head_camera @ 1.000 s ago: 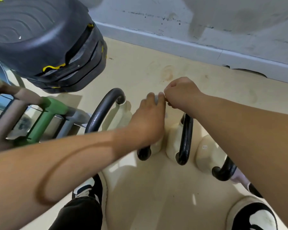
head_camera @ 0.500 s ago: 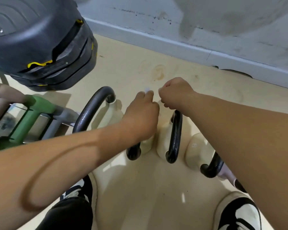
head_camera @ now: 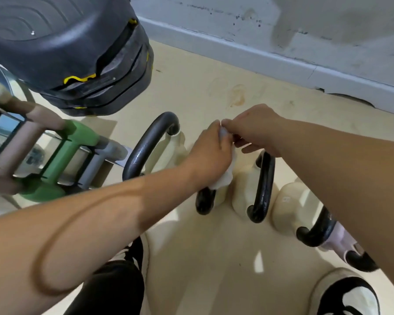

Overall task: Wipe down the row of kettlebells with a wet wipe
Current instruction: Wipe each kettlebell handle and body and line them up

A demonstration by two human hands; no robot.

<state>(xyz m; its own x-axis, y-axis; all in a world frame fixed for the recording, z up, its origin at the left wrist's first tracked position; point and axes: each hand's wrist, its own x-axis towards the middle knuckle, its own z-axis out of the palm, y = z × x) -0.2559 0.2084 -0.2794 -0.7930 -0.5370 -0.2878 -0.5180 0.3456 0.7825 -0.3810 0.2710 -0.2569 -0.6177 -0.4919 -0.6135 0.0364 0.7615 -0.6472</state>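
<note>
A row of cream kettlebells with black handles stands on the floor below me. The large nearest one (head_camera: 205, 258) fills the middle; its wide handle (head_camera: 146, 146) arches at the left. A smaller kettlebell (head_camera: 243, 189) with a black handle (head_camera: 264, 185) sits behind it, and another (head_camera: 289, 208) to its right. My left hand (head_camera: 209, 153) and my right hand (head_camera: 253, 130) meet above them, both pinching a white wet wipe (head_camera: 225, 176) that hangs down under my left hand.
A stack of dark step platforms (head_camera: 66, 53) looms at upper left. A rack with green, beige and grey dumbbells (head_camera: 62, 160) stands at the left. A pale lilac kettlebell (head_camera: 337, 239) sits at the right. The grey wall (head_camera: 282, 30) runs behind. My shoes (head_camera: 350, 296) show at the bottom.
The hands stayed together over the kettlebells. The white wipe, barely visible before, now hangs out below my left hand, and my right hand's fingers have loosened around it.
</note>
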